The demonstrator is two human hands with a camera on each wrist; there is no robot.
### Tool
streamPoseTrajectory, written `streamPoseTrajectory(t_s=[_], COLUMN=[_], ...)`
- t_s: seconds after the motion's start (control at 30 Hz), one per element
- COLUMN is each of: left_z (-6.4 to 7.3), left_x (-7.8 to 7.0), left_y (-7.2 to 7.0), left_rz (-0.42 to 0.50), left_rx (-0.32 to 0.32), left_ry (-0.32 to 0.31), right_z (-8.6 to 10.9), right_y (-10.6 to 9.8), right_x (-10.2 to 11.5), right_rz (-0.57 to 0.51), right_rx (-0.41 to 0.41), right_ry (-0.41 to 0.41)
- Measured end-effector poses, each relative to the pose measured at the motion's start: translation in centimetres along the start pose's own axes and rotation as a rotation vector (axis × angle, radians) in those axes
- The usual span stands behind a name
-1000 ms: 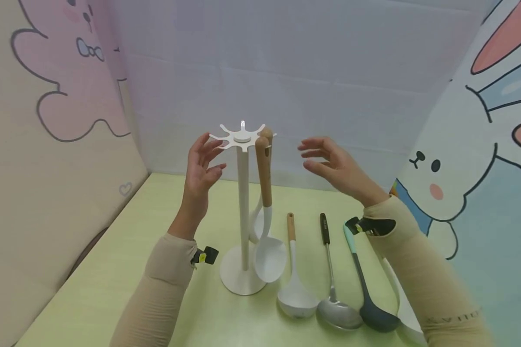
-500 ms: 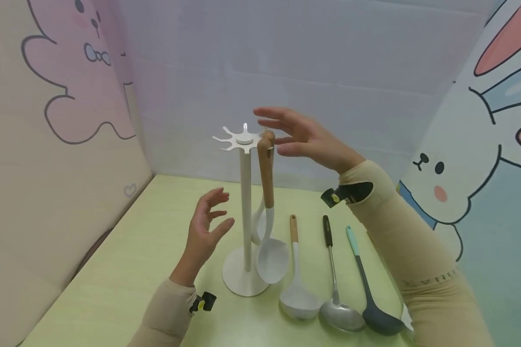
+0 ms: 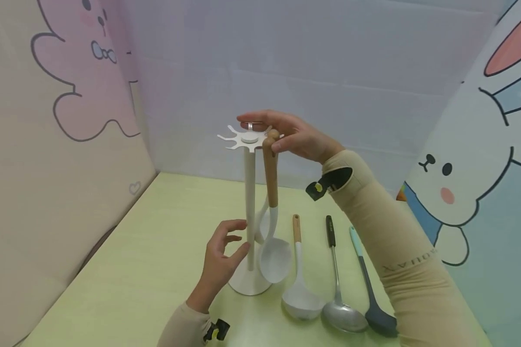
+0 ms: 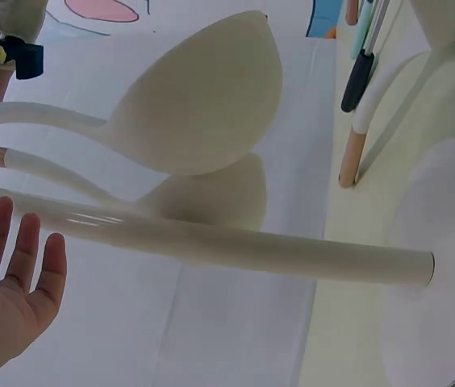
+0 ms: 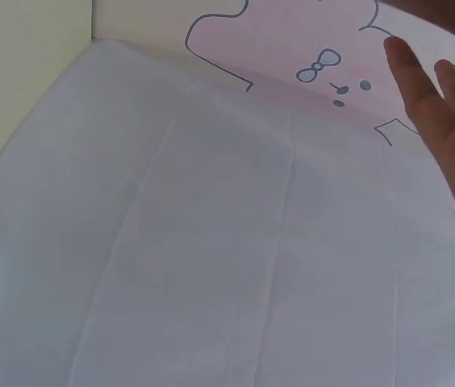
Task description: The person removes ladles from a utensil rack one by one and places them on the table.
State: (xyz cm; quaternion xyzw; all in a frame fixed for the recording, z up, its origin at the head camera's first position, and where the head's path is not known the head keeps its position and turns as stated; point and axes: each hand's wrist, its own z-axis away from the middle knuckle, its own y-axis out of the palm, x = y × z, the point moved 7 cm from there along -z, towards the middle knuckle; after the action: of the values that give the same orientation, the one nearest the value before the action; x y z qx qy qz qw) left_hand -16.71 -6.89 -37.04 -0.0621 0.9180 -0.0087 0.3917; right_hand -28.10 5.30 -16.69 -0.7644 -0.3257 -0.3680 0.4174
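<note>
A white utensil stand (image 3: pixel 249 193) with a hooked top and round base stands upright on the table. From its right side hang two white spoon-like utensils with wooden handles: a front one (image 3: pixel 276 260) and another (image 3: pixel 263 225) partly hidden behind it. My right hand (image 3: pixel 301 137) reaches over the hooks, thumb at the top of the wooden handles and fingers stretched across the far side. Low beside the pole, my left hand (image 3: pixel 220 253) has loosely bent fingers and a spread thumb; fingertips are at or very near the pole. The left wrist view shows this left hand (image 4: pixel 10 298) not wrapped around it.
Right of the stand lie a white ladle (image 3: pixel 303 301) with a wooden handle, a steel ladle (image 3: pixel 344 315) with a black handle, and a dark utensil (image 3: pixel 379 318) with a mint handle, partly under my right sleeve (image 3: pixel 399 250). Cartoon-printed cloth walls (image 3: pixel 330 58) surround the table.
My right hand has moved left to the stand's top. My left hand has dropped from beside the hooks to the lower pole. The hanging utensils stay in place.
</note>
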Motion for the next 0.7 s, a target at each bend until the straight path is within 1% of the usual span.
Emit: streamPoseTrajectory(t_s=[0.13,0.27,0.33,0.47,0.7], left_z=[0.3,0.0,-0.2,-0.5,-1.1], left_x=[-0.6,-1.5,-1.8,-2.3,-2.7], left_y=[0.8,1.4,1.5,1.6,1.7], left_rz=[-0.003,-0.017,-0.016,-0.018,-0.033], left_rx=[-0.001,-0.007,-0.012,-0.019,-0.038], left_ry=[0.032,0.083,0.095,0.094,0.078], right_z=[-0.1,-0.1,-0.1,0.1,0.2], right_y=[0.0,-0.1,-0.1,-0.2,-0.1], right_x=[-0.2,-0.4,-0.5,-0.8,-1.0], right_rz=[-0.041,-0.072,-0.097,-0.128,-0.104], right_rx=[-0.002,-0.008,-0.013,-0.043,-0.107], right_ry=[0.014,0.022,0.023,0.030,0.045])
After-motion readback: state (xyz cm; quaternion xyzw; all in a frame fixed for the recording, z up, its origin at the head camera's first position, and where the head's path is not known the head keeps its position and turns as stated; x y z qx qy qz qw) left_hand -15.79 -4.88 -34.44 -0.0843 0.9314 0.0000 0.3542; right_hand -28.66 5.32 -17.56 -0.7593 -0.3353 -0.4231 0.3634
